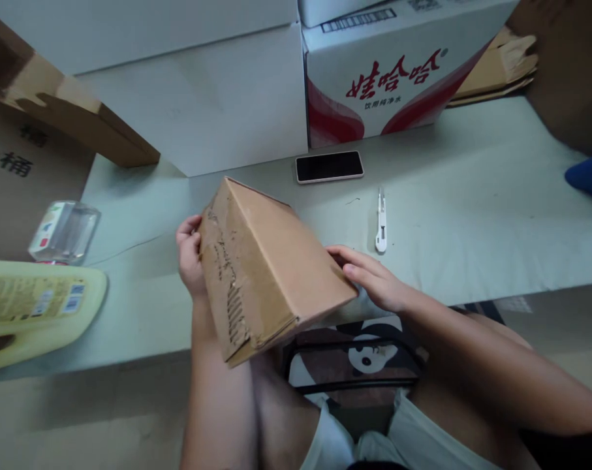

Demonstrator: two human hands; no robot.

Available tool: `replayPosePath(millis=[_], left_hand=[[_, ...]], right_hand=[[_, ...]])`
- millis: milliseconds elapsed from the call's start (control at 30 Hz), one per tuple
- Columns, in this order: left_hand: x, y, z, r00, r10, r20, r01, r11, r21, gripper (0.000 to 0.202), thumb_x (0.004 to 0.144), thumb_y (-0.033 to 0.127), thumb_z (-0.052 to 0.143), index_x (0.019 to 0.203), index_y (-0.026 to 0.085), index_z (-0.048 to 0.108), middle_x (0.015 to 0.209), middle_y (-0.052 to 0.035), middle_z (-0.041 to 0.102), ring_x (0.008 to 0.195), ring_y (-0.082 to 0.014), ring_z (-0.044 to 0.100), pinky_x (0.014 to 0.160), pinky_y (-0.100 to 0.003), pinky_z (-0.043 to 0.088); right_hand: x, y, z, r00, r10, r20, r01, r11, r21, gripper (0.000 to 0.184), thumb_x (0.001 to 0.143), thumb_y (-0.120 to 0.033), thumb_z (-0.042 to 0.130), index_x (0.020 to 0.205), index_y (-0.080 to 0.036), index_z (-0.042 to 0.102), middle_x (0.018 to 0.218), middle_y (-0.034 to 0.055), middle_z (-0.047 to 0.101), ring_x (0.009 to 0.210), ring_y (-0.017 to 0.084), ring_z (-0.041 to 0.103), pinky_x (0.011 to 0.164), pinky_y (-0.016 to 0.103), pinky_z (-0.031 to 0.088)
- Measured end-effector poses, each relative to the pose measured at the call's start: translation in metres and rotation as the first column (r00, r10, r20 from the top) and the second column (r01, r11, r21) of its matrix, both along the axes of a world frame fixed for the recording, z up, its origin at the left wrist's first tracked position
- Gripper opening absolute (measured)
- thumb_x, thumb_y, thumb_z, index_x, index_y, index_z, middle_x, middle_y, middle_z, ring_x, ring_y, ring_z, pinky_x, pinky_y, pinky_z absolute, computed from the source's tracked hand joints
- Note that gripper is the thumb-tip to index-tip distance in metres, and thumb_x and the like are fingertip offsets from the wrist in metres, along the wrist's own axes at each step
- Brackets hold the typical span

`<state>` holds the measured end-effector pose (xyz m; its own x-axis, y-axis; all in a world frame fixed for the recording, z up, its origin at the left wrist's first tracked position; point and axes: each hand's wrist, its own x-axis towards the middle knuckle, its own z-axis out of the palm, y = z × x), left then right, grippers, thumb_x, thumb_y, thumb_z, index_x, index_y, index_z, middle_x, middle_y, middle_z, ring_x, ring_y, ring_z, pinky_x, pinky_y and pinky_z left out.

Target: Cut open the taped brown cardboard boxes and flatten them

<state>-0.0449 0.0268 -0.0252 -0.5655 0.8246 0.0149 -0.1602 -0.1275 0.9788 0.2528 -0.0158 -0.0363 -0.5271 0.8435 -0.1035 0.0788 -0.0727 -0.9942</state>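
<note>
A closed brown cardboard box point(296, 248) is held tilted above the front edge of the table, with a strip of torn tape and ripped paper along its left-facing side. My left hand point(192, 254) grips the box at its far left side, its fingertips partly hidden behind it. At the right end, my right hand point(369, 271) is closed round the box's edge, thumb and fingers against the cardboard. Just beyond my right hand lies a white utility knife point(381, 225) on the table. Behind the box rests a phone point(329, 167) with a dark screen.
The table point(496, 196) has a pale green cover. White cartons point(202, 104) and a red-and-white water carton point(378, 91) line the back. At left are a clear plastic container point(68, 230) and a yellow bottle point(41, 307). A blue object point(589, 176) juts in at right.
</note>
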Motion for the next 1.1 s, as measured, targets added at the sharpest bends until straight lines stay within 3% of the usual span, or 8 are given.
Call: replayPosePath(millis=[100, 200, 300, 400, 533, 733, 900, 1100], left_hand=[[0.017, -0.002, 0.01, 0.996, 0.092, -0.002, -0.092, 0.991, -0.101, 0.019, 0.088, 0.007, 0.051, 0.098, 0.016, 0.065, 0.098, -0.0021, 0.065, 0.081, -0.0111, 0.054, 0.072, -0.022, 0.043], [0.03, -0.003, 0.014, 0.998, 0.048, 0.027, -0.042, 0.982, -0.182, 0.019, 0.087, 0.013, 0.057, 0.103, 0.019, 0.065, 0.092, -0.0004, 0.067, 0.072, -0.0113, 0.055, 0.065, -0.023, 0.044], [0.039, -0.005, 0.013, 0.998, -0.05, 0.043, 0.058, 0.977, -0.204, 0.019, 0.085, 0.02, 0.065, 0.104, 0.022, 0.066, 0.092, -0.0011, 0.07, 0.078, -0.015, 0.063, 0.066, -0.024, 0.049], [0.046, -0.008, 0.014, 0.967, -0.168, 0.191, 0.206, 0.957, -0.203, 0.021, 0.086, 0.038, 0.067, 0.101, 0.024, 0.066, 0.086, -0.0023, 0.071, 0.088, -0.0212, 0.069, 0.07, -0.029, 0.055], [0.053, -0.017, 0.019, 0.885, -0.288, 0.367, 0.37, 0.912, -0.176, 0.044, 0.088, 0.06, 0.056, 0.102, 0.021, 0.069, 0.089, -0.0063, 0.075, 0.105, -0.0291, 0.071, 0.083, -0.037, 0.059], [0.051, -0.024, 0.018, 0.806, -0.327, 0.493, 0.498, 0.825, -0.267, 0.05, 0.085, 0.059, 0.063, 0.116, 0.02, 0.071, 0.101, -0.0099, 0.079, 0.115, -0.034, 0.071, 0.096, -0.044, 0.06], [0.046, -0.016, 0.008, 0.79, -0.331, 0.517, 0.571, 0.704, -0.422, 0.046, 0.088, 0.056, 0.06, 0.106, 0.016, 0.074, 0.091, -0.0129, 0.079, 0.107, -0.0363, 0.074, 0.092, -0.05, 0.062], [0.045, -0.014, 0.002, 0.788, -0.475, 0.391, 0.611, 0.676, -0.411, 0.05, 0.087, 0.063, 0.057, 0.096, 0.017, 0.076, 0.087, -0.0169, 0.077, 0.098, -0.0387, 0.076, 0.08, -0.052, 0.065]], right_hand=[[0.0, 0.0, 0.003, 0.999, -0.01, -0.05, 0.01, 1.0, -0.011, 0.073, 0.089, -0.077, 0.05, 0.144, -0.029, 0.055, 0.15, 0.0083, 0.059, 0.141, 0.035, 0.052, 0.12, 0.056, 0.042], [-0.001, 0.0, 0.001, 0.996, -0.02, -0.088, 0.016, 0.999, -0.046, 0.085, 0.085, -0.083, 0.05, 0.152, -0.03, 0.047, 0.16, 0.0062, 0.049, 0.15, 0.036, 0.042, 0.125, 0.054, 0.035], [-0.002, 0.0, -0.005, 0.989, -0.026, -0.147, 0.018, 0.998, -0.054, 0.088, 0.086, -0.081, 0.05, 0.157, -0.031, 0.039, 0.166, 0.0041, 0.04, 0.154, 0.034, 0.037, 0.127, 0.053, 0.032], [-0.002, 0.0, -0.011, 0.983, -0.033, -0.182, 0.032, 0.999, -0.013, 0.088, 0.088, -0.078, 0.05, 0.161, -0.032, 0.031, 0.169, 0.0042, 0.035, 0.156, 0.033, 0.032, 0.128, 0.055, 0.029], [0.004, 0.0, -0.018, 0.984, -0.078, -0.161, 0.088, 0.994, 0.059, 0.083, 0.088, -0.078, 0.05, 0.158, -0.037, 0.035, 0.169, 0.0018, 0.036, 0.157, 0.033, 0.03, 0.128, 0.055, 0.028], [0.011, -0.007, -0.012, 0.949, -0.173, -0.265, 0.237, 0.944, 0.23, 0.065, 0.092, -0.07, 0.05, 0.151, -0.044, 0.042, 0.165, -0.0032, 0.039, 0.151, 0.031, 0.04, 0.124, 0.052, 0.035], [0.014, -0.01, 0.004, 0.956, -0.243, -0.163, 0.278, 0.928, 0.247, 0.069, 0.089, -0.069, 0.054, 0.15, -0.037, 0.04, 0.152, 0.0036, 0.052, 0.14, 0.032, 0.049, 0.116, 0.051, 0.044], [0.011, -0.002, -0.002, 0.955, -0.296, 0.006, 0.287, 0.932, 0.222, 0.073, 0.089, -0.063, 0.06, 0.152, -0.036, 0.035, 0.157, 0.0094, 0.045, 0.147, 0.035, 0.041, 0.122, 0.058, 0.036]])
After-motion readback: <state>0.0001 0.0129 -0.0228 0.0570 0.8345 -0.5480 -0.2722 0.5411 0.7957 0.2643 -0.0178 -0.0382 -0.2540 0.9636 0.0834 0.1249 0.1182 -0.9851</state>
